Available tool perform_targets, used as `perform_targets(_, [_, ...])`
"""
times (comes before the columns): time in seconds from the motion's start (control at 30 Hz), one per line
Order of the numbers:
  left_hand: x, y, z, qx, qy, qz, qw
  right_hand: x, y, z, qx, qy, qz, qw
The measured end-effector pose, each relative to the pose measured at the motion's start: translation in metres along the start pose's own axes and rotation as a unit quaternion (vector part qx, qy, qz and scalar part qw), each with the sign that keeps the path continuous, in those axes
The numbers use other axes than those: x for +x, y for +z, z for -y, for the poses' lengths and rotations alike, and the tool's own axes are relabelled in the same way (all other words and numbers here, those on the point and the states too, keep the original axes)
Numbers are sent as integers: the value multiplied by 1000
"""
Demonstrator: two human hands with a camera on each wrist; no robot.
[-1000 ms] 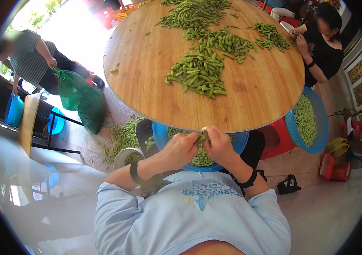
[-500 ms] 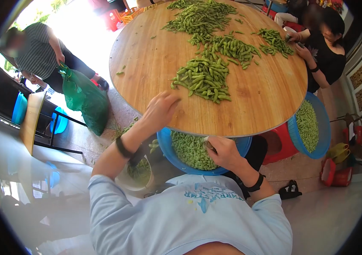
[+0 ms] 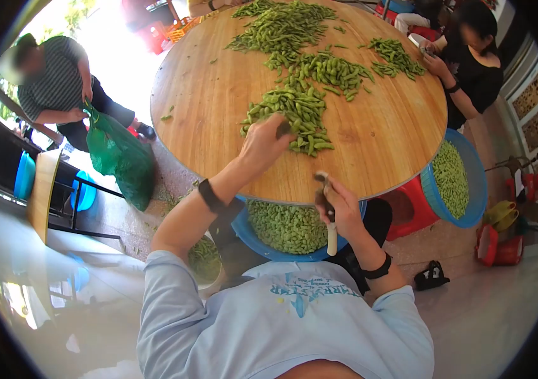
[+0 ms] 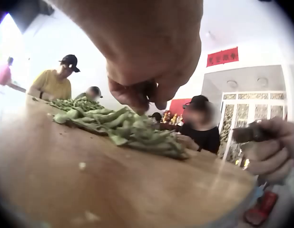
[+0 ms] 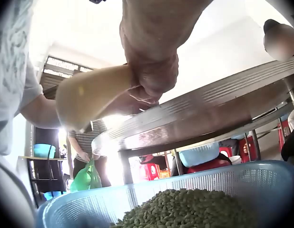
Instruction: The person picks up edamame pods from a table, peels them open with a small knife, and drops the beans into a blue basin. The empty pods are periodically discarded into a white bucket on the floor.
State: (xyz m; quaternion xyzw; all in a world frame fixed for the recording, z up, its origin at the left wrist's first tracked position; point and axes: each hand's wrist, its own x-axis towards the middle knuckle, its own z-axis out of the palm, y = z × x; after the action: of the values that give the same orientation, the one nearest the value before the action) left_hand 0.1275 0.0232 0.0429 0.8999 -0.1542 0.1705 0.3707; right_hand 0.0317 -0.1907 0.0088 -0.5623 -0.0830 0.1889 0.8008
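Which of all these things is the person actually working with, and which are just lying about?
In use:
left hand on the pod pile
right hand gripping a small knife
blue basket of shelled beans

Lying about:
green bag
red stool
far pods

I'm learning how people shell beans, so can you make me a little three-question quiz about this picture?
1. True or false: the left hand is reaching into the pile of pods on the round table.
2. What does the right hand hold?
A. a cup
B. a small knife with a pale handle
C. a green bag
3. Fill in: the blue basket under the table edge, in front of the person, is full of shelled green ____.

Key: 1 true; 2 B; 3 beans.
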Motion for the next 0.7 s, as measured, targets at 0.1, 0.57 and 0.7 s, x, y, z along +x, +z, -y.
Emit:
perform_targets(0.1, [-27,-8,-32,-214,-124,101,964,4,5,3,102,-2,-21,995])
perform_targets(0.57, [-76,3,-37,-473,-231,146,837,-1,13,-6,228,45,73,970])
perform_targets(0.7, [-84,6,-33,-378,-141,129,906,0,17,-6,188,36,30,981])
